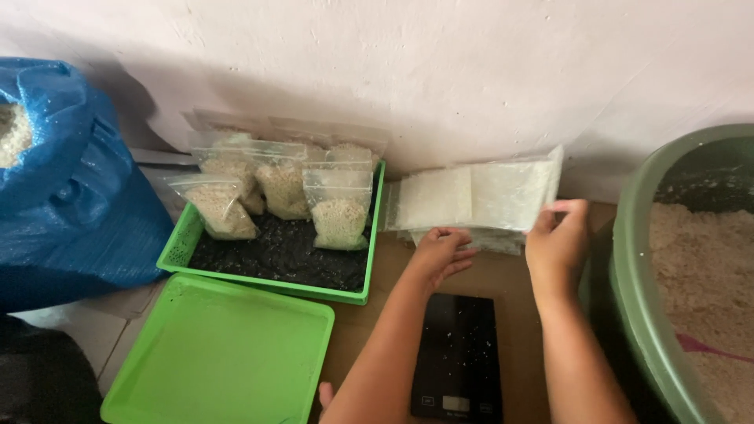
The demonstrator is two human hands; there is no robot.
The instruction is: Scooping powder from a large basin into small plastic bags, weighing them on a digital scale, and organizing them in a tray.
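a pale plastered wall is running behind a brown tabletop, seen from above. the right hand is lifting 1 empty clear plastic bag by its right edge, thumb and fingers pinched together on it, so the bag is hanging tilted just above a stack of empty bags leaning at the foot of the wall. the left hand is resting on the lower edge of that stack, fingers loosely curled and slightly apart, clamped on nothing that can be made out. a black digital scale is lying between the 2 forearms, speckled with white grains. to the left, a green tray is holding several filled bags of pale grain standing upright, and a green lid is lying just in front of it. a blue woven sack is standing at far left, and a green tub of grain at far right.
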